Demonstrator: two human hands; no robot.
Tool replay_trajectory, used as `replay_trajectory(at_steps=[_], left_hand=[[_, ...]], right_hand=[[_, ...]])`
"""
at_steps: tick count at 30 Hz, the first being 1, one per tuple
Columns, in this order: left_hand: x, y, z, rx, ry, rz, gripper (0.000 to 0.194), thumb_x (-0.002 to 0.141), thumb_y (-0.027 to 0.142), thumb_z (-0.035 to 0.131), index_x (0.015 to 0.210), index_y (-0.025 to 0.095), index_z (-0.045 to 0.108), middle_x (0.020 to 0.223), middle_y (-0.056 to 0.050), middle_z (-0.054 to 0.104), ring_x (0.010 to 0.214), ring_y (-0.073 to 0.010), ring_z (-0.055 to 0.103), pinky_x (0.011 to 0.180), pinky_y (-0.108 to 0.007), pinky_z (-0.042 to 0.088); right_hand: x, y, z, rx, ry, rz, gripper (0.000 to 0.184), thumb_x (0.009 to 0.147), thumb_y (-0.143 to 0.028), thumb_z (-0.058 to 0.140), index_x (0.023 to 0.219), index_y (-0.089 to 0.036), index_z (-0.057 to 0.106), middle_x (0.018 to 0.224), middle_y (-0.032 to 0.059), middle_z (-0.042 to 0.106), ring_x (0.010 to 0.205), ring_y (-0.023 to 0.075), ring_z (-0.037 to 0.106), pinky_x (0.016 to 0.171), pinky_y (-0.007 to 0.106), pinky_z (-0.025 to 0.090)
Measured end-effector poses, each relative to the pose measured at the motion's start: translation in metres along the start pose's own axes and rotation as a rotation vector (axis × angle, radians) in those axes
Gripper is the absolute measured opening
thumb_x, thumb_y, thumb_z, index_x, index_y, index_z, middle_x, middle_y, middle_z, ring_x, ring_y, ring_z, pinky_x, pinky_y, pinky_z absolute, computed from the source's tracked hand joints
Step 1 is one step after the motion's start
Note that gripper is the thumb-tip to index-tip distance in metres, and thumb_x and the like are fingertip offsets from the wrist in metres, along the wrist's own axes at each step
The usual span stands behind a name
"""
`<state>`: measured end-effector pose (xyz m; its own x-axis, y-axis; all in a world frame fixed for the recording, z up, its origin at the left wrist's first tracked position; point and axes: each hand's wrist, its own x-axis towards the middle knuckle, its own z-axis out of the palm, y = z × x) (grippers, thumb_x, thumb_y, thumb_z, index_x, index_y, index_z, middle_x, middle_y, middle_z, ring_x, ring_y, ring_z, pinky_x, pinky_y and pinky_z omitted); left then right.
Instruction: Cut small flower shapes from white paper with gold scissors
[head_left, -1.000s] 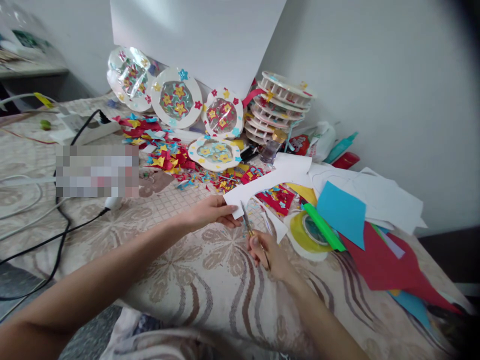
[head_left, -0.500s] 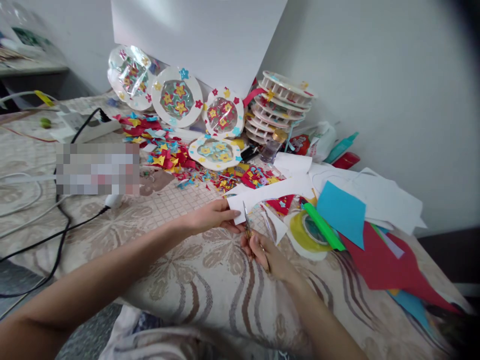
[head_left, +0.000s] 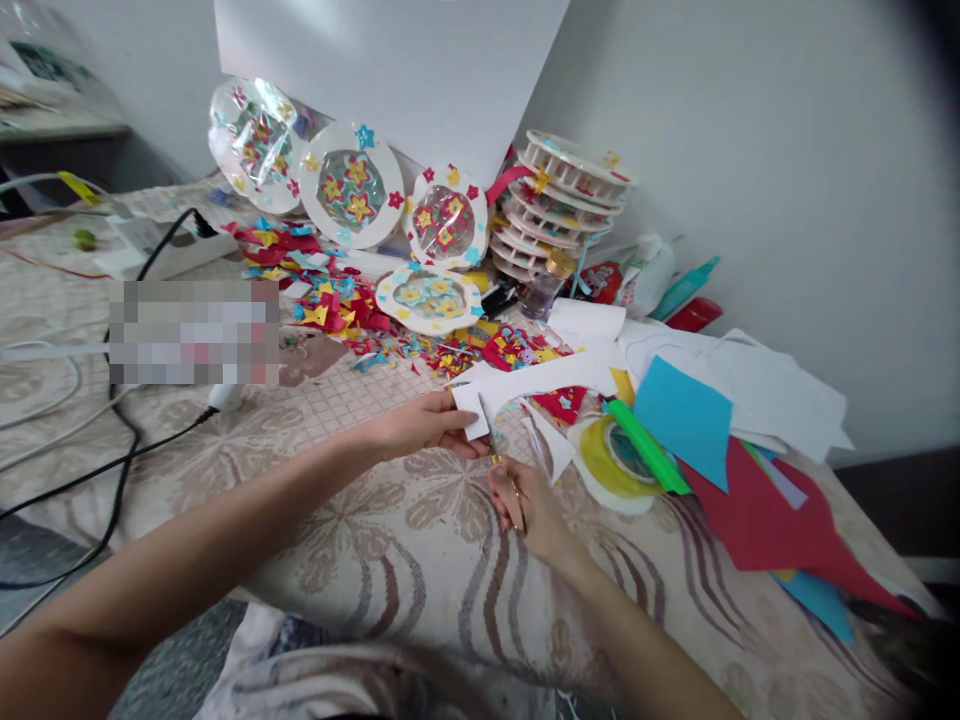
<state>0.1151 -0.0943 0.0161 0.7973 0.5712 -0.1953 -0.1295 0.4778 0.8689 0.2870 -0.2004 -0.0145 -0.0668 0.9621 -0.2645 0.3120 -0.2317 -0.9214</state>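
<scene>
My left hand (head_left: 431, 423) pinches the near left end of a white paper sheet (head_left: 536, 375), thumb on top and fingers beneath. Curved along its near side, the sheet stretches away to the right. My right hand (head_left: 529, 500) is wrapped round the gold handles of a pair of scissors (head_left: 493, 446). Their blades lie at the paper's end, just right of my left thumb. A curved white offcut (head_left: 551, 445) rests on the cloth to the right of the scissors.
Colourful paper scraps (head_left: 337, 305) lie behind my hands, before decorated round frames (head_left: 351, 187). To the right are a yellow tape roll (head_left: 604, 447), a green cutter (head_left: 646, 445), and blue (head_left: 682, 420) and red paper (head_left: 765, 520). Cables (head_left: 124, 440) cross the left side.
My right hand and the scissors have shifted slightly left, and the handles look more upright. The left hand still pinches the paper. The whole view has moved a little.
</scene>
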Motion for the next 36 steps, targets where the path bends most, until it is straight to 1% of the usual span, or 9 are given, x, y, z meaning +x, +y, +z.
replay_trajectory(at_steps=[3, 5, 8, 11, 16, 24, 27, 30, 36], left_hand=[[0.0, 0.001, -0.001, -0.016, 0.0, 0.004, 0.015, 0.082, 0.02, 0.062, 0.093, 0.011, 0.058, 0.085, -0.01, 0.07, 0.074, -0.0152, 0.069, 0.072, -0.026, 0.054], [0.0, 0.001, -0.002, -0.021, -0.008, 0.009, 0.016, 0.081, 0.02, 0.064, 0.092, 0.01, 0.059, 0.084, -0.01, 0.07, 0.073, -0.0147, 0.068, 0.071, -0.025, 0.055], [0.0, 0.001, -0.003, -0.016, -0.037, 0.001, 0.016, 0.08, 0.022, 0.065, 0.088, 0.008, 0.062, 0.083, -0.011, 0.07, 0.072, -0.0141, 0.068, 0.071, -0.024, 0.055], [0.0, 0.001, -0.004, -0.008, -0.051, -0.006, 0.018, 0.08, 0.024, 0.066, 0.087, 0.008, 0.063, 0.083, -0.011, 0.07, 0.072, -0.0141, 0.068, 0.07, -0.023, 0.055], [-0.001, 0.003, -0.002, 0.03, -0.027, 0.009, 0.02, 0.078, 0.025, 0.068, 0.09, 0.01, 0.062, 0.082, -0.009, 0.07, 0.071, -0.0132, 0.067, 0.071, -0.023, 0.055], [-0.002, 0.004, -0.004, 0.183, -0.094, -0.001, 0.022, 0.08, 0.032, 0.064, 0.088, 0.011, 0.063, 0.083, -0.007, 0.07, 0.076, -0.0143, 0.066, 0.073, -0.026, 0.054], [-0.003, 0.006, -0.004, 0.241, -0.097, -0.017, 0.023, 0.08, 0.034, 0.064, 0.085, 0.012, 0.062, 0.081, -0.007, 0.069, 0.074, -0.0132, 0.065, 0.072, -0.025, 0.054], [-0.004, 0.008, -0.003, 0.272, -0.106, -0.038, 0.022, 0.08, 0.034, 0.064, 0.084, 0.012, 0.063, 0.077, -0.006, 0.069, 0.072, -0.0127, 0.065, 0.07, -0.024, 0.054], [-0.003, 0.006, -0.005, 0.211, -0.091, -0.05, 0.025, 0.078, 0.036, 0.066, 0.085, 0.011, 0.065, 0.076, -0.006, 0.07, 0.07, -0.0129, 0.066, 0.07, -0.024, 0.054]], right_hand=[[0.0, -0.001, 0.003, 0.025, 0.032, -0.009, 0.052, 0.079, -0.071, 0.044, 0.064, -0.021, 0.041, 0.046, -0.0073, 0.036, 0.035, 0.0071, 0.033, 0.036, 0.021, 0.03], [-0.001, -0.003, 0.003, 0.056, -0.008, -0.04, 0.053, 0.079, -0.072, 0.041, 0.067, -0.02, 0.043, 0.05, -0.0066, 0.038, 0.038, 0.0072, 0.035, 0.039, 0.021, 0.033], [-0.002, -0.006, 0.001, 0.078, -0.086, -0.085, 0.054, 0.082, -0.071, 0.035, 0.073, -0.019, 0.046, 0.057, -0.0045, 0.042, 0.047, 0.0083, 0.041, 0.047, 0.022, 0.037], [-0.004, -0.01, -0.002, 0.087, -0.122, -0.054, 0.055, 0.083, -0.071, 0.033, 0.077, -0.018, 0.046, 0.061, -0.004, 0.042, 0.051, 0.0088, 0.042, 0.051, 0.023, 0.039], [-0.006, -0.016, -0.005, 0.105, -0.167, -0.01, 0.055, 0.083, -0.071, 0.034, 0.077, -0.018, 0.047, 0.063, -0.0034, 0.042, 0.052, 0.0086, 0.04, 0.053, 0.023, 0.038], [-0.007, -0.022, -0.009, 0.132, -0.231, 0.032, 0.06, 0.078, -0.076, 0.035, 0.078, -0.018, 0.049, 0.063, -0.0037, 0.043, 0.052, 0.0084, 0.041, 0.053, 0.023, 0.037], [-0.007, -0.021, -0.008, 0.118, -0.226, 0.014, 0.059, 0.08, -0.074, 0.033, 0.078, -0.017, 0.049, 0.062, -0.0035, 0.044, 0.053, 0.0086, 0.042, 0.053, 0.023, 0.037], [-0.006, -0.017, -0.004, 0.074, -0.173, -0.008, 0.058, 0.08, -0.074, 0.034, 0.076, -0.018, 0.048, 0.059, -0.0037, 0.043, 0.051, 0.0089, 0.042, 0.051, 0.023, 0.038], [-0.004, -0.01, 0.002, 0.074, -0.057, 0.008, 0.057, 0.076, -0.076, 0.039, 0.067, -0.02, 0.042, 0.049, -0.0062, 0.038, 0.04, 0.0078, 0.036, 0.04, 0.022, 0.034]])
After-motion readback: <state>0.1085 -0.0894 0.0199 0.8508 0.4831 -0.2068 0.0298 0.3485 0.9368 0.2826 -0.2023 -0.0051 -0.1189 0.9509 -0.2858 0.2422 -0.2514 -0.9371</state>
